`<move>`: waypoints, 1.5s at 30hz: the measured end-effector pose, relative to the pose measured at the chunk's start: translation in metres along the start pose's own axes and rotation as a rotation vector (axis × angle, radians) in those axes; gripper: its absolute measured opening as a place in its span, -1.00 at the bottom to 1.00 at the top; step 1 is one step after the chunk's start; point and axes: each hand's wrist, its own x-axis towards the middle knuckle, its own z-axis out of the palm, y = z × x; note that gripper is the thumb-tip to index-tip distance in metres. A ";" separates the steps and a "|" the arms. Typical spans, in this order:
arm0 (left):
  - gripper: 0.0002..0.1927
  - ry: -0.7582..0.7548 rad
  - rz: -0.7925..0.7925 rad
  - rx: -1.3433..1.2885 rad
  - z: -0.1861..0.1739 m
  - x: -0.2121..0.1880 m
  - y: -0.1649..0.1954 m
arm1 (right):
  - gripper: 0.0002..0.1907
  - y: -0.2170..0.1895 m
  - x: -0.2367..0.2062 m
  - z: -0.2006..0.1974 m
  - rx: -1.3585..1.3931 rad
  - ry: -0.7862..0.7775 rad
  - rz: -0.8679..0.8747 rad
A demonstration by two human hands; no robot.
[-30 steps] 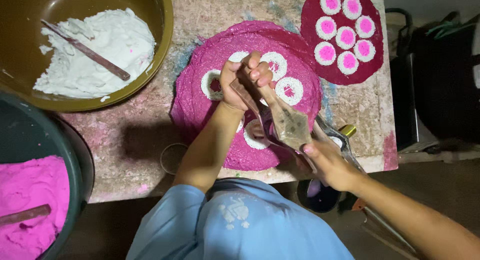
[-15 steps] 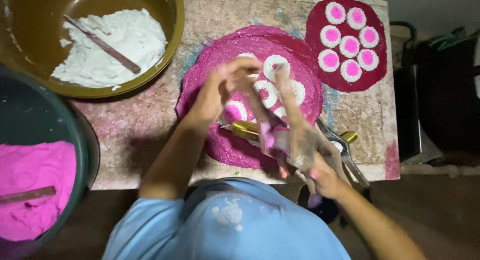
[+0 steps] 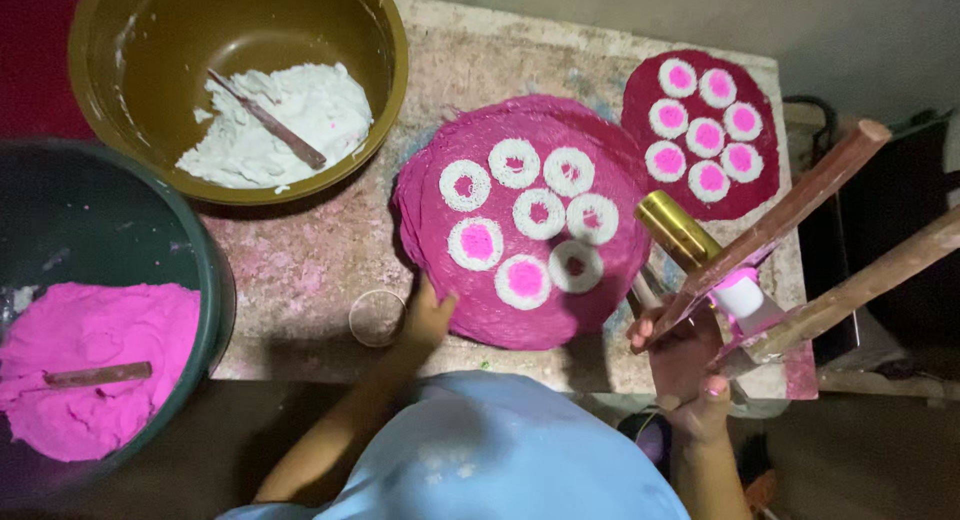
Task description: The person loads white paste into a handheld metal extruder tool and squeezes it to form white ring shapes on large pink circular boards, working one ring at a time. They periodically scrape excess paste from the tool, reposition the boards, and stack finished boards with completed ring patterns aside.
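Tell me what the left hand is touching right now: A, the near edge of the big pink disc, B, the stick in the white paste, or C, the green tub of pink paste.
A: the left hand rests at the near edge of the big pink disc, beside a small ring.

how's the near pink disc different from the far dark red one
The near disc is brighter pink, larger and sits on a stack; the far disc is darker red and smaller. On the near disc only three of seven white rings have pink centres; on the far disc all seven are filled. The left hand touches the near disc's edge; nothing touches the far one. Both are round and carry seven rings.
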 end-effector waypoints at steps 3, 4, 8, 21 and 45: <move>-0.23 -0.150 -0.201 -0.087 -0.039 0.048 0.023 | 0.04 0.005 -0.005 -0.005 -0.012 0.035 -0.025; -0.25 -0.213 -0.301 0.076 -0.055 0.066 0.034 | 0.04 0.007 -0.007 -0.008 -0.016 0.023 -0.026; -0.18 -0.348 -0.233 0.238 -0.085 0.124 0.083 | -0.01 0.017 -0.015 -0.016 -0.005 -0.008 0.031; -0.57 -0.268 0.330 0.741 0.027 0.056 0.175 | -0.28 -0.004 0.012 0.057 -0.772 -0.612 0.298; -0.63 -0.388 0.073 -1.589 0.047 0.121 0.091 | -0.13 -0.010 0.106 0.000 -0.980 -0.499 1.022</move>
